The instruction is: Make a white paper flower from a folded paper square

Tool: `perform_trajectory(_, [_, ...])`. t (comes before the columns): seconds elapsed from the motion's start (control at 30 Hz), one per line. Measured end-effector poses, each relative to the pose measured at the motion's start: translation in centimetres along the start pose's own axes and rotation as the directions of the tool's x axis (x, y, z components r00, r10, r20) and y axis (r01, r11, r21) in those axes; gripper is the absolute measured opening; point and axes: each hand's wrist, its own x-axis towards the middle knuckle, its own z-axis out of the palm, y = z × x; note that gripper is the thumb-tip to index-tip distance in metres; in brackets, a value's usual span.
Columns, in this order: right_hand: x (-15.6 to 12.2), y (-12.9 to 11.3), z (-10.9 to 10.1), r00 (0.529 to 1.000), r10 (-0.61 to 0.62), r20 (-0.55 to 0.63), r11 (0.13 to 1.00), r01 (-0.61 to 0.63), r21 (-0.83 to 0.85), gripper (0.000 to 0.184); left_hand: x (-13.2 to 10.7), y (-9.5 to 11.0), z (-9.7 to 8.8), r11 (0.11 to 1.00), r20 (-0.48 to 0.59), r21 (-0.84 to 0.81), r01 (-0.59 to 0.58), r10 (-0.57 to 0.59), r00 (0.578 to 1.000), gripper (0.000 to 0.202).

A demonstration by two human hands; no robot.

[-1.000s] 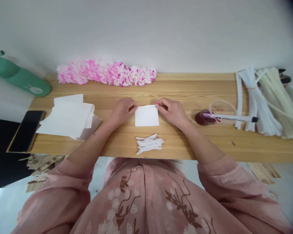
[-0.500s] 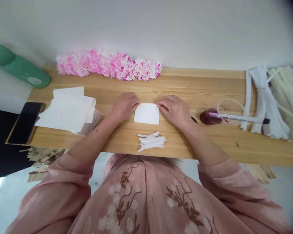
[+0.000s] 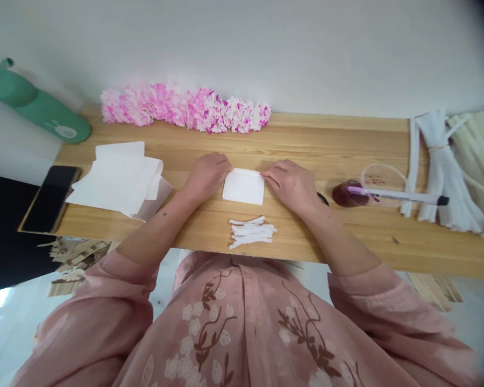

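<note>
A small white sheet of paper (image 3: 244, 188) lies on the wooden table between my hands, with a narrow fold along its far edge. My left hand (image 3: 208, 174) pinches the fold at its left end. At the right end, the fingertips of my right hand (image 3: 290, 183) are closed on the same fold. Just nearer to me lies a small pile of short white fuzzy strips (image 3: 252, 232). A dark round object (image 3: 322, 199) shows partly behind my right wrist.
Loose white papers (image 3: 113, 177) and a phone (image 3: 50, 199) lie left, below a green bottle (image 3: 44, 107). Pink-white ruffled flowers (image 3: 185, 107) line the wall. Right are a jar of dark red liquid (image 3: 349, 194), a marker-like pen (image 3: 407, 196) across a clear cup, and bundled white strips (image 3: 439, 166).
The whole view has shifted slightly, so things appear a little further right. Both hands keep their pinch on the paper's far edge.
</note>
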Motion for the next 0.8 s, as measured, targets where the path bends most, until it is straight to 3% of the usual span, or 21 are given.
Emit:
perform_trajectory(0.3, [-0.17,-0.01,-0.01,1.0,0.003,-0.001,1.0,-0.003,-0.006,0.034,0.13,-0.04,-0.59,1.0,0.099,-0.009,0.02,-0.019,0.995,0.036])
perform_trajectory(0.8, [-0.18,-0.05,0.17,1.0,0.008,-0.013,1.0,-0.008,0.017,0.028,-0.01,-0.23,-0.7,0.999,0.077,-0.008,-0.031,0.031,0.997,0.035])
